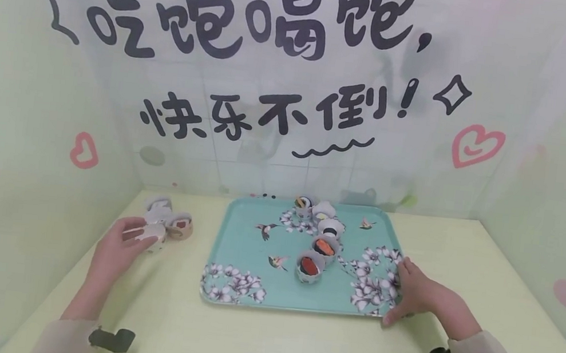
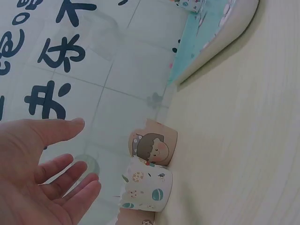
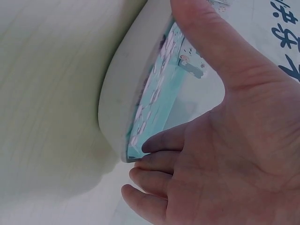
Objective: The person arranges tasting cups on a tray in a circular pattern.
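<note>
In the head view my left hand (image 1: 122, 246) is over a small group of patterned paper baking cups at the table's left. The left wrist view shows its fingers spread and apart from a white printed cup (image 2: 147, 185) and a brown cup with a cartoon face (image 2: 157, 145). My right hand (image 1: 418, 291) rests against the right end of a turquoise floral tray (image 1: 249, 248), thumb at the front corner, fingers along the side rim. On the tray, several paper cups stand in a slanting row. The front cup (image 1: 309, 275) and the one behind it hold sushi-like pieces with red and orange tops (image 1: 325, 247).
The pale yellow table (image 1: 286, 343) carries the tray in the middle and the loose cups at the left. Behind it rises a wall (image 1: 263, 168) with large black lettering, and more walls close in both sides.
</note>
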The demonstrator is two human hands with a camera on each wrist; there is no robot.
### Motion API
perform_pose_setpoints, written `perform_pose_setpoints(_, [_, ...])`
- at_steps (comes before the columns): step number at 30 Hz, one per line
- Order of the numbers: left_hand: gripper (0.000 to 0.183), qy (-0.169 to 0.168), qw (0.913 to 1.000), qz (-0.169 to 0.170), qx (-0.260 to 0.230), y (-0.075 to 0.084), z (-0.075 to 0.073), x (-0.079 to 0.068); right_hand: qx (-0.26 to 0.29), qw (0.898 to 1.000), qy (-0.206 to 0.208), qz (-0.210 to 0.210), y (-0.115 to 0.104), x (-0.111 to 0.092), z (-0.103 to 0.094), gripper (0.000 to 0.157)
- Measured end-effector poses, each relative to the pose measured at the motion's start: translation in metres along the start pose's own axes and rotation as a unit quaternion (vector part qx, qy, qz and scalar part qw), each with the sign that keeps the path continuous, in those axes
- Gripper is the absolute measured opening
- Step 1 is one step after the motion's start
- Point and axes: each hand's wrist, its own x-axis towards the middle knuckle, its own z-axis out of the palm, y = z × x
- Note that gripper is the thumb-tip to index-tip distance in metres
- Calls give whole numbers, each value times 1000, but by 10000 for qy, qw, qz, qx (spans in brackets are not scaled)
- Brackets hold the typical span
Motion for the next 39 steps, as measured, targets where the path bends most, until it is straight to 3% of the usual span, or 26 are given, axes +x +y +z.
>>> perform_pose_setpoints(13, [80, 15, 9967, -810, 45, -37, 3, 1, 59, 9999, -122, 33, 2, 2, 10, 142])
perform_pose_setpoints(21, [84, 149, 9967, -783, 124, -40, 9, 4, 47, 9999, -108, 93, -1, 1, 7, 141])
perform_pose_setpoints(26, [89, 36, 9948, -997, -185, -43, 10, 2, 0, 9999, -101, 67, -2, 0, 5, 141])
perform_pose_setpoints(33, [86, 266, 9947, -982, -139, -44, 14, 7, -18, 10000, -55, 27, -1, 0, 1, 140])
perform_pose_setpoints(39, [90, -129, 9928, -1160, -277, -46, 17, 15, -7, 9999, -48, 88, -1, 0, -1, 140])
